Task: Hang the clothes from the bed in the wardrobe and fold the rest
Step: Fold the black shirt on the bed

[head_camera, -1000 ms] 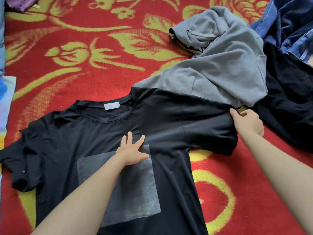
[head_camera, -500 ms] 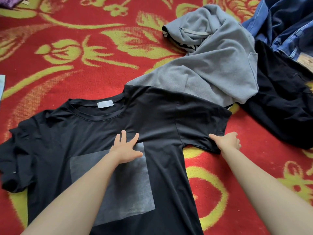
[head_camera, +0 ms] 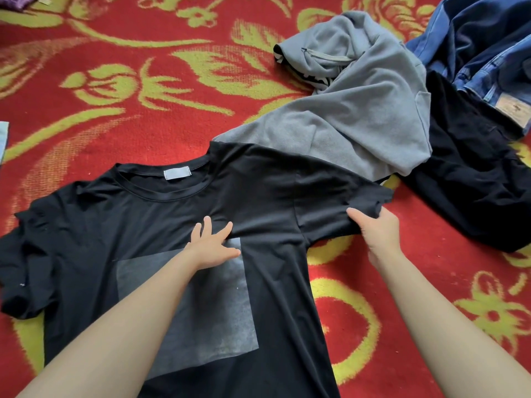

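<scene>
A black T-shirt (head_camera: 258, 196) with a grey square print and a pale neck label lies spread front-up on the red and yellow bedspread (head_camera: 143, 110). My left hand (head_camera: 212, 245) presses flat on its chest, fingers spread, at the print's top right corner. My right hand (head_camera: 376, 231) grips the hem of the shirt's right sleeve, thumb on top of the cloth. The shirt's left sleeve is bunched up at the far left.
A crumpled grey sweatshirt (head_camera: 359, 110) lies beyond the T-shirt's right shoulder. To its right lie a black garment (head_camera: 474, 182) and blue jeans (head_camera: 482, 44). A purple cloth (head_camera: 14, 1) shows at the top left corner.
My right hand slid from the outer edge of the sleeve to its lower hem and now grips it, lifting the cloth a little. My left hand stayed pressed on the chest.
</scene>
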Demonstrator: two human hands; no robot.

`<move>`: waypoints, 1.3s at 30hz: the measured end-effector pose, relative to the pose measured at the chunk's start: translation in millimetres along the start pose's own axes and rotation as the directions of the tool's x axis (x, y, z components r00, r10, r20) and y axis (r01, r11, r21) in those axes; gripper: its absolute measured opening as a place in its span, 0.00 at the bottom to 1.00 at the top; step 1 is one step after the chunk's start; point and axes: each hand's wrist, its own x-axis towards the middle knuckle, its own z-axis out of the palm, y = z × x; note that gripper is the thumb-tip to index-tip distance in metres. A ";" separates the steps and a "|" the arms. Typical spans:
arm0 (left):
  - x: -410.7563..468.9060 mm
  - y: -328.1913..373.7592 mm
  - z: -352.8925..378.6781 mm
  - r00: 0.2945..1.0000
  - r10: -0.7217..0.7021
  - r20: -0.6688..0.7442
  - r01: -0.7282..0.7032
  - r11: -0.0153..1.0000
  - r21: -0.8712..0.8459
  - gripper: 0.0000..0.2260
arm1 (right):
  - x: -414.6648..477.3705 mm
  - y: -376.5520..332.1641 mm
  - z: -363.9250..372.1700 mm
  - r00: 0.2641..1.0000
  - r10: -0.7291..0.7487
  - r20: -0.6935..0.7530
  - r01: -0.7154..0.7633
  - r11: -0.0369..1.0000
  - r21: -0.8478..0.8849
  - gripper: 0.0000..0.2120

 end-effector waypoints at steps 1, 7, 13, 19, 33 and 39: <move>-1.6 1.3 -2.3 1.000 -0.002 -0.026 0.001 0.999 -0.044 0.31 | -9.4 -10.9 8.1 0.986 -0.162 0.044 0.166 0.973 -0.158 0.06; -9.0 13.0 -12.1 0.921 -0.133 -0.366 -0.245 0.533 -0.810 0.12 | -73.2 -27.9 69.9 0.376 -0.407 0.833 0.914 0.310 -0.261 0.12; 11.0 11.5 -3.2 0.981 -0.182 -0.071 -0.051 0.113 -0.992 0.31 | -88.9 38.3 69.5 0.475 -0.055 0.878 0.862 0.231 -0.452 0.32; 12.2 12.6 1.6 0.829 -0.372 -0.417 -0.341 0.254 -0.905 0.13 | -72.5 74.1 46.6 0.555 -0.014 0.832 0.832 0.024 -0.554 0.31; -9.8 -12.7 26.0 0.927 -0.298 -0.228 -0.232 0.024 -0.972 0.34 | -81.4 67.6 62.3 0.528 -0.114 0.842 0.832 -0.129 -0.539 0.34; -27.5 0.4 38.3 0.962 -0.162 -0.220 -0.224 -0.010 -0.974 0.38 | -95.6 61.1 79.1 0.421 -0.344 0.840 0.862 -0.136 -0.488 0.24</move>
